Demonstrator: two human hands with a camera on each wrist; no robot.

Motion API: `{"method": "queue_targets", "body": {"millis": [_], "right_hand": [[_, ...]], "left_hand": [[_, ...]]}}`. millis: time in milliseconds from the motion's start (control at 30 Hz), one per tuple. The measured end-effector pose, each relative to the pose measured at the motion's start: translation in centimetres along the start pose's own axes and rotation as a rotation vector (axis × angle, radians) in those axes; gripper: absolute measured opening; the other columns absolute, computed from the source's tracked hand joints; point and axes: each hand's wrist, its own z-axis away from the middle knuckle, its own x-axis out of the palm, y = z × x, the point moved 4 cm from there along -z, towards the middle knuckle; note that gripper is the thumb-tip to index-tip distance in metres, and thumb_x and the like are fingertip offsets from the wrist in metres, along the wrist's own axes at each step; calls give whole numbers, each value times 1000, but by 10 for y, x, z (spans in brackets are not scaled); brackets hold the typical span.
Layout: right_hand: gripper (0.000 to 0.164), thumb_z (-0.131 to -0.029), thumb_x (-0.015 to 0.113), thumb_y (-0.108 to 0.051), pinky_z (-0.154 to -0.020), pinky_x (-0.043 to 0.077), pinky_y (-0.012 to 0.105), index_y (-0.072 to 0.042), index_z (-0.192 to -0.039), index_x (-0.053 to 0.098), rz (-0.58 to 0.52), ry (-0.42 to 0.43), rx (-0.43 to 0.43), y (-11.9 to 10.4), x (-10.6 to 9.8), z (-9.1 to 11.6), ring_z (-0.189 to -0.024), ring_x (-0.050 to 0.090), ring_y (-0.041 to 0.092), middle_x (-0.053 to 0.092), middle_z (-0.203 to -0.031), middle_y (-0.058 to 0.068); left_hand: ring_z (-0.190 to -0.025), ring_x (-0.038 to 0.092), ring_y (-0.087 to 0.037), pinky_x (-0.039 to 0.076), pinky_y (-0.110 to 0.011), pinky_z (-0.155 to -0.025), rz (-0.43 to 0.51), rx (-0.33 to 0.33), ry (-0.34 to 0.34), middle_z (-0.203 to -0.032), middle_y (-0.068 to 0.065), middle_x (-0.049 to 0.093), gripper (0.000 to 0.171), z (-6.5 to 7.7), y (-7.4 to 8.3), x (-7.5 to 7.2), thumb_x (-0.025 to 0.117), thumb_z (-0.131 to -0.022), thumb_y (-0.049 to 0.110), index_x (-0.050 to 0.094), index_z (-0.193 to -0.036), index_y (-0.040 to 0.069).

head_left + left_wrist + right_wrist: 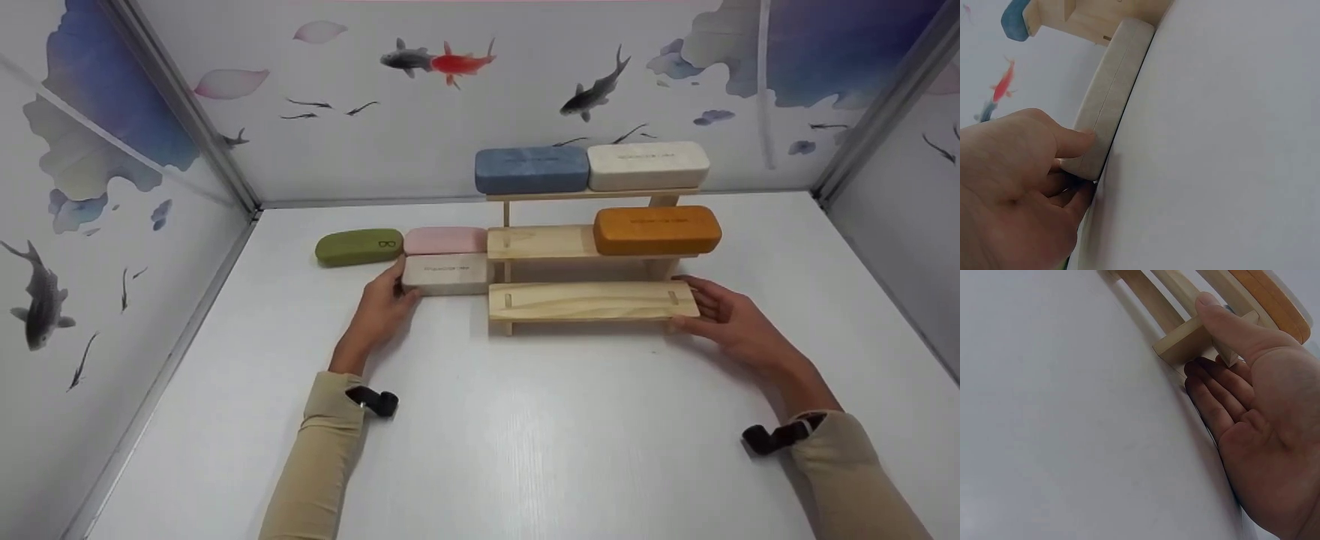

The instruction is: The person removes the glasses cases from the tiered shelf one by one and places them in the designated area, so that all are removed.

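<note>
A beige glasses case (447, 274) lies on the table against the left side of a three-tier wooden display rack (592, 301). My left hand (382, 304) holds the case's left end, its thumb on the front face and its fingers round the end, as the left wrist view shows. At the rack's right end, my right hand (739, 330) grips the lowest shelf, thumb at the front and fingers beside the end support (1188, 340). The lowest shelf is bare. An orange glasses case (658, 230) sits on the middle shelf's right half.
On the top shelf stand a blue glasses case (532, 170) and a white glasses case (649, 166). Behind the beige case lies a pink glasses case (445, 240), with a green glasses case (359, 247) to its left. Fish-patterned panels (450, 112) wall in the white table (540, 442).
</note>
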Motion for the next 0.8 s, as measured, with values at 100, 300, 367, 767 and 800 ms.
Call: {"method": "queue_targets", "body": {"millis": [100,300,367,767,800], "right_hand": [[79,-105,74,-18,-102,57,16,-8,-171,31,-3,-2,1,1,0,0,-133,62,-5,42,-170,26],[77,-105,74,-18,-103,56,15,-9,-170,34,9,4,-7,3,1,0,-133,62,-4,45,-168,24],[76,-105,74,-19,-103,56,14,-10,-170,35,13,8,-7,4,1,0,-133,62,-3,46,-167,22],[78,-104,75,-20,-102,56,13,-10,-170,34,29,21,-6,2,-1,0,-132,63,-4,47,-167,23],[78,-105,75,-20,-102,55,13,-10,-170,34,34,19,-8,1,0,1,-132,62,-4,47,-167,24]], "left_hand": [[-164,35,-31,32,-45,-135,-14,-13,-4,-174,-17,38,74,0,1,2,64,-110,11,23,-172,2],[-167,28,-31,26,-44,-137,-13,5,-8,-177,-19,30,80,-1,6,3,66,-109,17,19,-171,-2],[-167,26,-34,24,-48,-138,-31,36,9,-177,-21,30,82,-3,11,2,69,-107,20,22,-170,-3],[-166,30,-32,28,-53,-136,-72,174,116,-176,-16,35,69,0,68,12,71,-106,29,41,-166,9],[-165,32,-30,29,-52,-136,-72,186,121,-175,-14,36,68,1,73,14,72,-106,28,43,-165,9]]}}
